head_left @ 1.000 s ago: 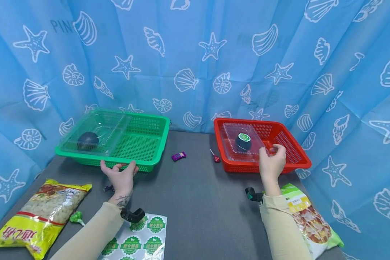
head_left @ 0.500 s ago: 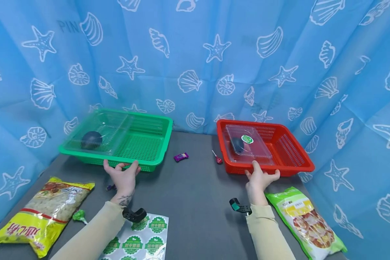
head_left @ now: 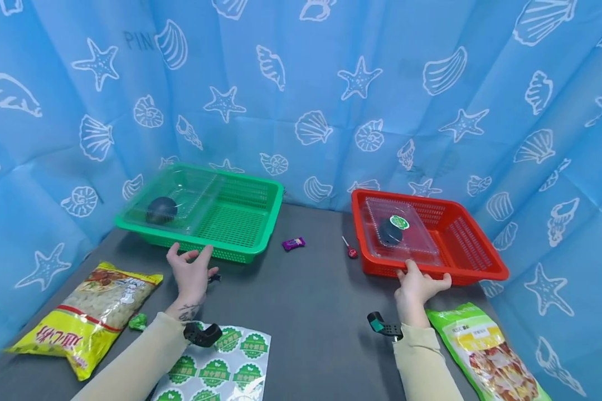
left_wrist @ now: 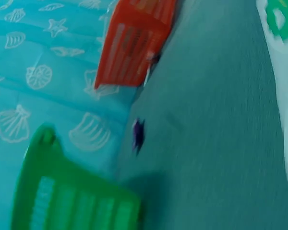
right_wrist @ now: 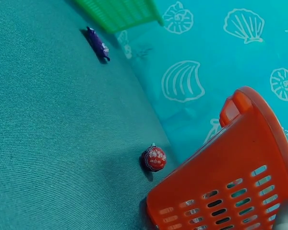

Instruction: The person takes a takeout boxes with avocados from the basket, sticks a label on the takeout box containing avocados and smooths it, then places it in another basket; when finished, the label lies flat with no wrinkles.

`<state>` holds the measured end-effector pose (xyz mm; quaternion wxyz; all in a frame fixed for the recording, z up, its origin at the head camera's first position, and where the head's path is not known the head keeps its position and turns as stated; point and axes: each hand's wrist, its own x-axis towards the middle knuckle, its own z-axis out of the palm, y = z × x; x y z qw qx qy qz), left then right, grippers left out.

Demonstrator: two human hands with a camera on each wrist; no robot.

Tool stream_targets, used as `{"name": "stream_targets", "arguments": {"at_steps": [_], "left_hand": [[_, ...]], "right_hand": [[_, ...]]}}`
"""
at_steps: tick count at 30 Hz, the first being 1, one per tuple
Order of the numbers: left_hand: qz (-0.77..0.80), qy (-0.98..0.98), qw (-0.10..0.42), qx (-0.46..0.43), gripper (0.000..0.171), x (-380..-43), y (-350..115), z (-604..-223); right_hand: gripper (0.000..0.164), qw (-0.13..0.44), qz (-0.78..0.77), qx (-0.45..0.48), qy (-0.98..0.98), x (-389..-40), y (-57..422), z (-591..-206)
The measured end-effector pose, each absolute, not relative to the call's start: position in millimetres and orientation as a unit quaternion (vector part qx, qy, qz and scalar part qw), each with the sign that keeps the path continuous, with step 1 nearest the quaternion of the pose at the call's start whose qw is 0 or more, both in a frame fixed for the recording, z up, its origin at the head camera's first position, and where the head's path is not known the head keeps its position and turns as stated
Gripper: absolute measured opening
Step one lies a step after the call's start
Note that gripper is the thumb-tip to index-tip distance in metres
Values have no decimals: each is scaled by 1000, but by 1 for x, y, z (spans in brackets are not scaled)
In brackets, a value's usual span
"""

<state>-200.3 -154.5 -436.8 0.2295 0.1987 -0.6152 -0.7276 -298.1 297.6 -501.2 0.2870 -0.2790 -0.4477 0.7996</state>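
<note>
My left hand [head_left: 190,275] is near the front rim of a green basket [head_left: 261,231], fingers spread and loosely bent. I cannot tell whether its fingertips touch the basket. A clear plastic box [head_left: 190,195] with a dark round thing [head_left: 161,210] inside lies across that basket's left part. My right hand [head_left: 416,287] grips the front rim of a red basket [head_left: 474,250], and one of its fingertips shows against the basket wall in the right wrist view. Another clear plastic box [head_left: 421,245] sits in the red basket. It contains a dark round thing [head_left: 390,233] and bears a green-and-white sticker [head_left: 399,223].
Between the baskets lie a purple wrapped candy [head_left: 293,243] and a red lollipop [head_left: 352,252]. A yellow food bag [head_left: 87,317], a green lollipop [head_left: 137,322] and a sticker sheet [head_left: 241,356] are at left. A green-and-white food bag [head_left: 486,351] is at right; a blue curtain [head_left: 321,100] hangs behind.
My right hand has come out from above the red basket to its front rim. The box there has shifted toward the front. My left hand has drawn slightly left and back from the green basket.
</note>
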Motion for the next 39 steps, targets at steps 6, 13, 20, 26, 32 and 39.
{"name": "stream_targets", "arguments": {"at_steps": [6,13,20,26,32,39], "left_hand": [[-549,-735,340,208,67,-201,-196,-416],[-360,-853,329,186,92,-223,-248,-401],[-305,-913,203,178,115,-239,-267,-399],[-301,-925,162,166,119,-247,-271,-405],[-276,-933,167,159,116,-253,-277,-410],[-277,-924,220,143,90,-257,-276,-411]], "right_hand": [[104,286,802,-276,-446,-296,297,-500],[101,278,808,-276,-439,-282,283,-474],[99,281,808,-268,-443,-284,286,-479],[100,301,804,-254,-445,-301,302,-510],[98,304,796,-256,-456,-299,300,-511],[97,308,794,-255,-458,-299,301,-511]]}}
